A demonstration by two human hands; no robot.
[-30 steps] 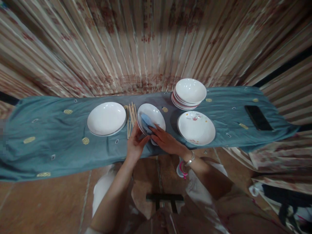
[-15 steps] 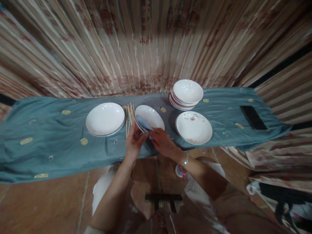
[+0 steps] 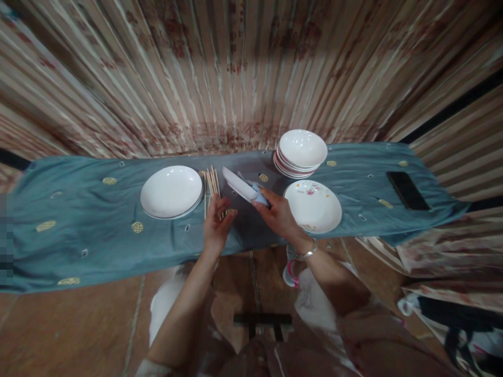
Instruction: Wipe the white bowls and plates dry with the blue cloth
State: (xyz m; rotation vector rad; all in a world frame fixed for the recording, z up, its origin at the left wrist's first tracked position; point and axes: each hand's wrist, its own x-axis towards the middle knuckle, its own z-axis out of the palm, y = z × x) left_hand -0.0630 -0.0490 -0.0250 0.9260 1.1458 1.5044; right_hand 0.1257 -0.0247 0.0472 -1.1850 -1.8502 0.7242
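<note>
A white plate (image 3: pixel 240 184) is tilted nearly edge-on above the cloth-covered table. My right hand (image 3: pixel 278 213) grips its near edge, with a light blue cloth (image 3: pixel 260 196) between the fingers and the plate. My left hand (image 3: pixel 216 219) is apart from the plate, its fingers and thumb spread and nothing in it. Several wooden chopsticks (image 3: pixel 212 180) lie just beyond the left fingers, partly hidden by them. To the left rests a small stack of white plates (image 3: pixel 172 191). A flower-patterned plate (image 3: pixel 313 206) lies right of my right hand, which covers part of its left edge.
A stack of white bowls (image 3: pixel 303 148) with red edges stands at the back, near the curtain (image 3: pixel 220 78). Toward the right end of the teal tablecloth (image 3: pixel 98 230) lies a black phone (image 3: pixel 407 190). Below the table's front edge is a dark stool or bar (image 3: pixel 262 319).
The plate has turned from facing up to nearly edge-on. My left hand has let go of it, while my right hand has shifted slightly right with the plate and cloth.
</note>
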